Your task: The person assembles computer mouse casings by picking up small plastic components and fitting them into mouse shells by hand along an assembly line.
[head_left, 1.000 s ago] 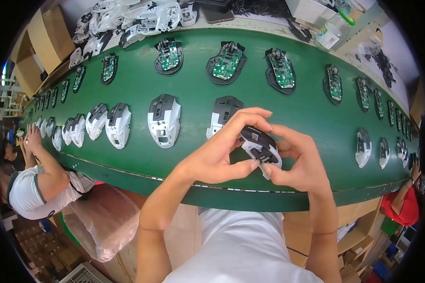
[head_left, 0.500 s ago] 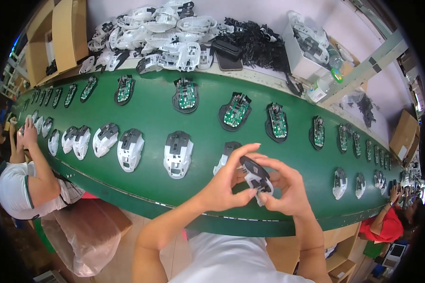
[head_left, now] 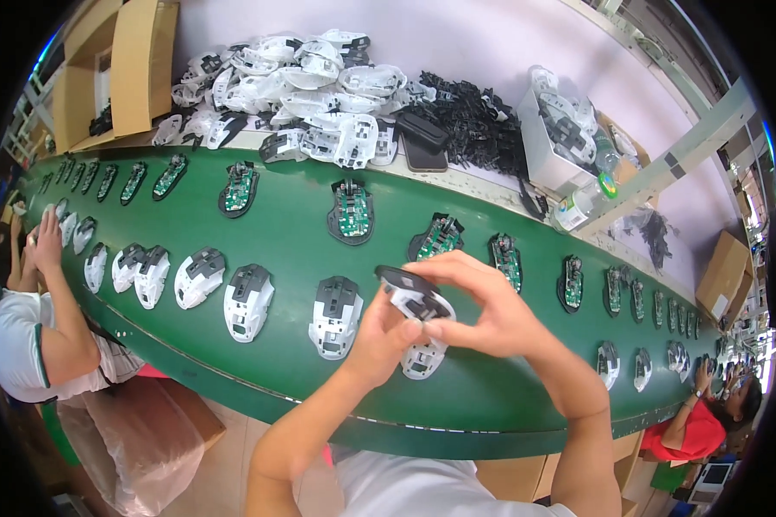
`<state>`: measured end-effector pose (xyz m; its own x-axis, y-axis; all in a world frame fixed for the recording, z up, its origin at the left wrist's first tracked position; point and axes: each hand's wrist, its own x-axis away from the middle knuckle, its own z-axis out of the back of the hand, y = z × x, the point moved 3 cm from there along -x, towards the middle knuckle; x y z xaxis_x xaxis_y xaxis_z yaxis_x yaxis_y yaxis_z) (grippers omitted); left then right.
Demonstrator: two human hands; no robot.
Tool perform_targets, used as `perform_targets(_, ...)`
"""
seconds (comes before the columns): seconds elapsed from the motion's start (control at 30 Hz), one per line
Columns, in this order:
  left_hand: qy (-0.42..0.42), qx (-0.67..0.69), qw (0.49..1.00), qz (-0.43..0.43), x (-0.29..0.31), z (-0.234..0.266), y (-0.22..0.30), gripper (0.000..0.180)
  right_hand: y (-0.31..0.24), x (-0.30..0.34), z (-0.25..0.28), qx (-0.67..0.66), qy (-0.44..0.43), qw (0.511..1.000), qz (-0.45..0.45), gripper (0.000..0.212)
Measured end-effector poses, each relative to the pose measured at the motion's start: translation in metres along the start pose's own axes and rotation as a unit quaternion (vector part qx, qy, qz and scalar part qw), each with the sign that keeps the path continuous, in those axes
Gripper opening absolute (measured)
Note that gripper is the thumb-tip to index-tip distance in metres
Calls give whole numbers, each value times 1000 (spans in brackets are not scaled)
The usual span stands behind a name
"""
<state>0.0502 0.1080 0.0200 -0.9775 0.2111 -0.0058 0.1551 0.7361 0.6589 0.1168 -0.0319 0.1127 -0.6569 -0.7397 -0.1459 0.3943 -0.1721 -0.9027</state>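
2 bare hands meet at the centre of the frame, a little below the middle. The left hand (head_left: 386, 332) and the right hand (head_left: 483, 314) together pinch a small black-and-white mouse part (head_left: 416, 297), fingertips closed tight on its edges, holding it just above the green conveyor belt (head_left: 284, 215). Directly under the hands, partly hidden, a white mouse shell (head_left: 422, 358) lies on the belt. Just left of it sits another white and grey mouse shell (head_left: 336, 314), then a row of similar shells (head_left: 190, 280) curving away toward the left edge of the frame.

At the lower left, a person in a white shirt (head_left: 13, 345) leans over the belt with hands raised near the shells. At the lower right edge, a person in a red top (head_left: 698, 426) works at the belt's far end.

Farther up the belt, a second row holds black mouse bases with green circuit boards (head_left: 351, 211), running from the upper left to the right edge. Beyond the belt, at the top centre, a heap of white mouse shells (head_left: 293, 86) lies beside a pile of black plastic parts (head_left: 474, 125) and a white bin (head_left: 560, 129). Cardboard boxes (head_left: 134, 65) stand at the upper left.
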Motion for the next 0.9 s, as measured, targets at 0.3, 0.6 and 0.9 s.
perform_targets(0.3, -26, 56, 998, 19, -5, 6, -3, 68, 142, -107, 148, 370, 170, 912, -45, 28)
perform_targets(0.6, -48, 21, 998, 32, 6, 0, 10, 37, 167, -121, 136, 491, 190, 847, -71, 16)
perform_targets(0.9, 38, -90, 990, 97, 3, -4, 13, 33, 32, 15, 44, -63, 294, 949, -95, 24)
